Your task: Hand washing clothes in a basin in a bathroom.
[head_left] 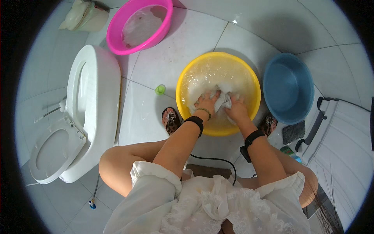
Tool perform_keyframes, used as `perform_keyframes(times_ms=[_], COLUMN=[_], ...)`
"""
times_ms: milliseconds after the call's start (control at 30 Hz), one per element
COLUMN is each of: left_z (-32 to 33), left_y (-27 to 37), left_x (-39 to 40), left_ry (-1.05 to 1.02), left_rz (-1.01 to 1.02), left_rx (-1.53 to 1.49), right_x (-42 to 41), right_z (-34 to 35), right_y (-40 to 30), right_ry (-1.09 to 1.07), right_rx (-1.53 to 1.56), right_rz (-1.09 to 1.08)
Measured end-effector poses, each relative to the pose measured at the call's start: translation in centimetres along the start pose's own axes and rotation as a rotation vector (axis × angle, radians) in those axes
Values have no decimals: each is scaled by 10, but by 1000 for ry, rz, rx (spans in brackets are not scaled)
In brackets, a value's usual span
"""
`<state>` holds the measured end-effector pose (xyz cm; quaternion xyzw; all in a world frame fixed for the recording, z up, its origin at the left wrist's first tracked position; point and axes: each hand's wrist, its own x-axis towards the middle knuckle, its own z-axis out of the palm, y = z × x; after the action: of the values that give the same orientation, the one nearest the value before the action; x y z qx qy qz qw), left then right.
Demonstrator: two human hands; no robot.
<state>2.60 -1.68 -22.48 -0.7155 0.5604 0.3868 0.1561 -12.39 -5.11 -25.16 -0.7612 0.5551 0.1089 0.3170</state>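
Observation:
Between my feet stands a yellow plastic basin [259,95] of cloudy, sudsy water [204,68]. A wet white cloth [223,100] lies bunched in it, partly under the surface. My left hand [206,102] grips the cloth's left side, its fingers spread over the folds and partly in the water. On the other side my right hand [237,106] holds a bunched part of the same cloth, its fingertips hidden in the suds. Both wrists carry black straps.
A blue basin [287,87] stands right of the yellow one, near a grey scrubbing pad [293,133]. At the upper left are a pink basin [112,41] with soapy water and a lined bin [93,20]. A toilet [105,87] flanks my left; a green cap-like object [160,89] lies on the tiles.

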Motion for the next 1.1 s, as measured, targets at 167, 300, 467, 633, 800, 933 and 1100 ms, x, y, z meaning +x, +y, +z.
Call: perform_keyframes(times_ms=[167,300,467,633,800,933,1100], left_z=[-10,-34,-43,-34,-23,-79,-147], left_y=[-9,-2,18,-20,-52,-59,-79], left_x=[19,30,40,6,-9,-58,-113], left_ry=[-107,-171,-35,137,149,230,502], left_rz=[4,-100,-23,-39,264,183,217], left_rx=[152,-30,-141,-269,-51,-106,-440], right_x=[25,35,69,31,12,-13,-67], right_z=[11,41,86,10,-47,-99,-199], right_y=[-5,-3,50,11,27,33,-14], right_ry=[-269,-54,539,127,45,97,39], right_rx=[-345,-157,-103,207,243,669,1127], right_rz=[-131,35,231,-66,7,78,39])
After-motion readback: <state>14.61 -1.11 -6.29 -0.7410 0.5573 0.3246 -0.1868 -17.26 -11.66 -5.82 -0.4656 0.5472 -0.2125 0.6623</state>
